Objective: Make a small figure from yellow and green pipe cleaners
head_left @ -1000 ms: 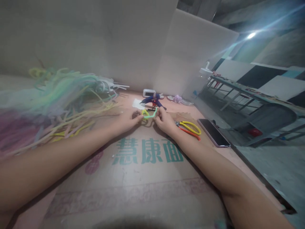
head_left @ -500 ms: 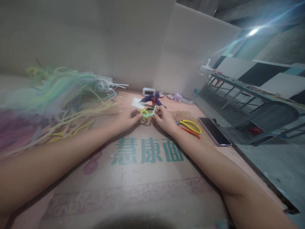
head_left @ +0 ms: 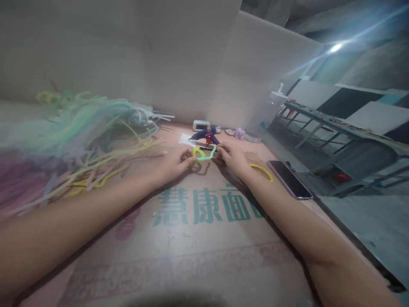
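My left hand (head_left: 175,163) and my right hand (head_left: 234,158) meet over a sheet of cardboard (head_left: 191,238) printed with green characters. Between them stretches a green pipe cleaner (head_left: 207,156) with a small yellow loop (head_left: 197,152) at its left end. My left fingers pinch the end by the loop. My right fingers pinch the green end on the right. Both hands rest low, close to the cardboard.
A big heap of pastel pipe cleaners (head_left: 73,136) fills the left side. Behind my hands lie a blue glue gun (head_left: 204,134) and a small white box (head_left: 200,125). Yellow-handled pliers (head_left: 262,170) and a phone (head_left: 289,184) lie to the right, near the table's edge.
Both hands have shifted a little to the right with the pipe cleaner. My right forearm now covers most of the pliers.
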Demonstrator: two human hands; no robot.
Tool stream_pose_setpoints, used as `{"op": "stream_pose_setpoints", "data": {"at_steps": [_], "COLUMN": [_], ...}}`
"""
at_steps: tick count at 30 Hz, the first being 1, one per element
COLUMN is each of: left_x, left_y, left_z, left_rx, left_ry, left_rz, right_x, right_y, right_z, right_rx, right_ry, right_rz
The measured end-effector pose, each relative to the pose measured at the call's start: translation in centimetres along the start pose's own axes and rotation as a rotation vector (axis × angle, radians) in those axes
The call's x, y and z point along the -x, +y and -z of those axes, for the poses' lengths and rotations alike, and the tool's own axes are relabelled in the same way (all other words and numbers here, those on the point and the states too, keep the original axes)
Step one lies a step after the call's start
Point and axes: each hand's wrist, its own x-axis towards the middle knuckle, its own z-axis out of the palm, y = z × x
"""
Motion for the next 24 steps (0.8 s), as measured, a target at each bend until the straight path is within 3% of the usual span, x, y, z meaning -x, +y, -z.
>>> {"op": "stream_pose_setpoints", "data": {"at_steps": [4,8,16,18,21,24], "left_x": [0.1,0.2,0.3,0.3,0.2,0.2], "left_y": [0.1,0.2,0.2,0.0,0.0,0.4], "left_z": [0.0,-0.2,-0.5,-0.5,-0.6,-0.5], "left_rx": [-0.042,-0.06,-0.178,-0.214,-0.287,-0.331], "left_ry": [-0.035,-0.088,-0.173,-0.19,-0.231,-0.265], "left_rz": [-0.053,-0.104,-0.112,-0.124,-0.16,-0.187], "right_x": [-0.4,-0.4,-0.2,-0.8,-2.2,-4.0], "right_y": [1.2,2.4,2.1,2.2,2.1,1.4], "right_z": [0.1,-0.7,-1.2,-0.8,-0.3,-0.3], "right_rx": [0.052,0.044,0.119,0.124,0.147,0.1], "right_ry": [0.046,0.103,0.078,0.097,0.029,-0.058], "right_rz": [-0.01,0.079,0.191,0.141,0.003,-0.007]}}
